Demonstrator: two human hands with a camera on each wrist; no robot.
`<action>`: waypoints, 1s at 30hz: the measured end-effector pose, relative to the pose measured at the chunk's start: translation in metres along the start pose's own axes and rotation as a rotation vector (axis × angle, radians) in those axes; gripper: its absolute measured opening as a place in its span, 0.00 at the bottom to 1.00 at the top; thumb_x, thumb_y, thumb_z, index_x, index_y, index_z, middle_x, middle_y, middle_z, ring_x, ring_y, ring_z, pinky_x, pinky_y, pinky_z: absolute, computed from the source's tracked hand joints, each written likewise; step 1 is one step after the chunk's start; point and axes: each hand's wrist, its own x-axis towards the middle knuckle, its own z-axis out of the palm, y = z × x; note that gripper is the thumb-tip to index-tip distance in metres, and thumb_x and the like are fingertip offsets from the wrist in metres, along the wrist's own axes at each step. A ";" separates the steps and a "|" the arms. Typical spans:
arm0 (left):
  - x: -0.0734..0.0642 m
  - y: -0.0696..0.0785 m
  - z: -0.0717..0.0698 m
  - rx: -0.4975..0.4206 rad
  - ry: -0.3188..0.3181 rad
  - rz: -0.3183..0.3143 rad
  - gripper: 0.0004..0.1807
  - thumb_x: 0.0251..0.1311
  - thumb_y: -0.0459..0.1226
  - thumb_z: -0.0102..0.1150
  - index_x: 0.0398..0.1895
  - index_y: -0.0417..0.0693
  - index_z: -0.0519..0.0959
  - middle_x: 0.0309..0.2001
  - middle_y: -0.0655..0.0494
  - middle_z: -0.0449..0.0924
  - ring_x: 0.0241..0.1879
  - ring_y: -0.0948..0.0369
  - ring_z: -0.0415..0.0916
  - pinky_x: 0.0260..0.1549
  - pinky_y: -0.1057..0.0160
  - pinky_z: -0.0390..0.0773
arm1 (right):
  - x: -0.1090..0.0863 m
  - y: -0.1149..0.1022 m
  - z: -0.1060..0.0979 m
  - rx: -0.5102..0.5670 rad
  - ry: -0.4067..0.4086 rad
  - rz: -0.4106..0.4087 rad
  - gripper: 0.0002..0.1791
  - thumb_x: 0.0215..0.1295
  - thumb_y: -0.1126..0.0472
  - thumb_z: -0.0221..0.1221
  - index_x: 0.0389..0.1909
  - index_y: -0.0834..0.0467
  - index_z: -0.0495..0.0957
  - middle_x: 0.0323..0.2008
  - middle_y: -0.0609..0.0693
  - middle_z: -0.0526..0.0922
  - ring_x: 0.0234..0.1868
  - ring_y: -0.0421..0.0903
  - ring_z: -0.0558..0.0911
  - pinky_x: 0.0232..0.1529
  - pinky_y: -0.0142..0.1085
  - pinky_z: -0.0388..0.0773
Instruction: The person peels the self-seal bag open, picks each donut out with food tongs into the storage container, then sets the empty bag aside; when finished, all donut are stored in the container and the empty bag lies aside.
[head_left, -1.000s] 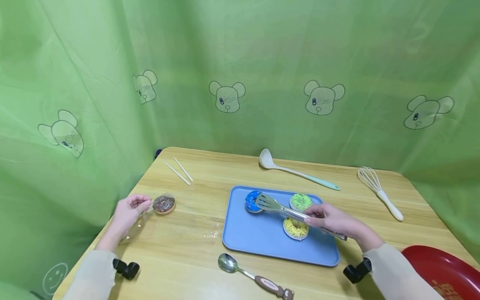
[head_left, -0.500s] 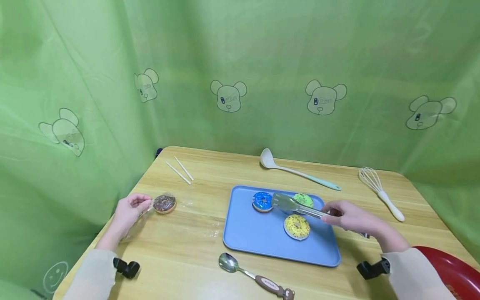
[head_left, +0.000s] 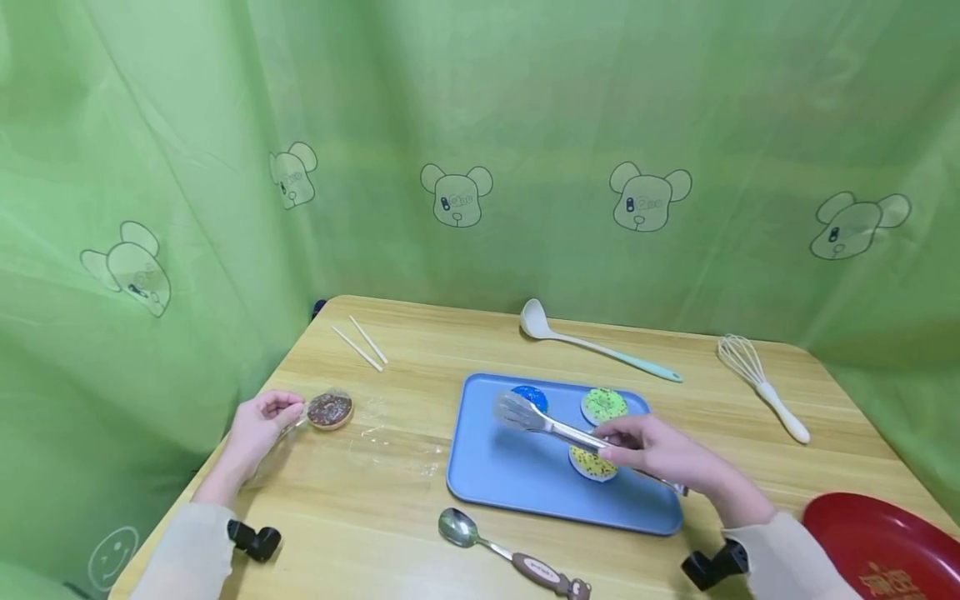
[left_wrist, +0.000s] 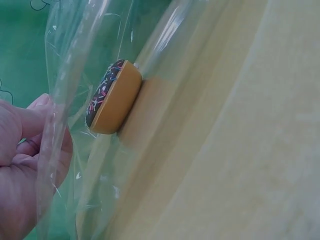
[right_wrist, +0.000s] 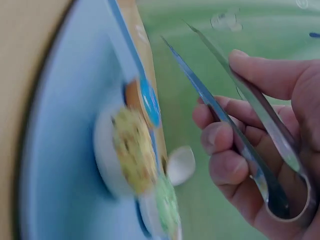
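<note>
On the left, my left hand [head_left: 258, 425] pinches the edge of a clear plastic bag [left_wrist: 62, 100]. A chocolate donut with sprinkles [left_wrist: 112, 97] sits inside or under that film; the frames do not settle which. My right hand [head_left: 656, 450] grips metal tongs [head_left: 558, 429] above the blue tray [head_left: 495, 483]. Their two arms stand apart with nothing between the tips in the right wrist view. On the tray lie a blue donut [head_left: 534, 395], partly behind the tongs, a green donut [head_left: 604, 405] and a yellow donut [head_left: 592, 465].
A spoon with a brown handle [head_left: 536, 571] lies in front of the tray. Behind it lies a ladle [head_left: 600, 346], with a whisk [head_left: 761, 387] at the right. Two white sticks [head_left: 360, 343] lie back left. A red plate [head_left: 877, 542] stands front right.
The tongs swung right, then came back left and nearer the front over the tray. The blue donut sits slightly farther right than a second ago. My left hand stays put.
</note>
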 end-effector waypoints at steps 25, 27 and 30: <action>-0.003 -0.001 0.001 0.023 -0.006 -0.013 0.15 0.58 0.33 0.60 0.45 0.30 0.74 0.37 0.45 0.78 0.33 0.64 0.76 0.34 0.69 0.78 | 0.083 -0.050 0.091 0.077 -0.067 -0.066 0.12 0.61 0.55 0.61 0.42 0.57 0.80 0.23 0.47 0.74 0.19 0.39 0.68 0.18 0.30 0.66; -0.002 0.000 0.001 0.031 -0.010 -0.008 0.15 0.59 0.33 0.59 0.45 0.29 0.74 0.37 0.44 0.78 0.33 0.64 0.76 0.35 0.69 0.78 | 0.088 -0.053 0.095 0.090 -0.069 -0.069 0.12 0.61 0.55 0.61 0.43 0.57 0.80 0.22 0.46 0.74 0.19 0.39 0.68 0.18 0.30 0.66; -0.001 0.002 0.002 0.031 -0.013 -0.005 0.14 0.59 0.32 0.59 0.44 0.29 0.74 0.37 0.44 0.78 0.32 0.66 0.76 0.35 0.70 0.78 | 0.095 -0.058 0.102 0.097 -0.075 -0.085 0.11 0.61 0.56 0.60 0.41 0.58 0.80 0.21 0.45 0.73 0.18 0.39 0.67 0.18 0.30 0.65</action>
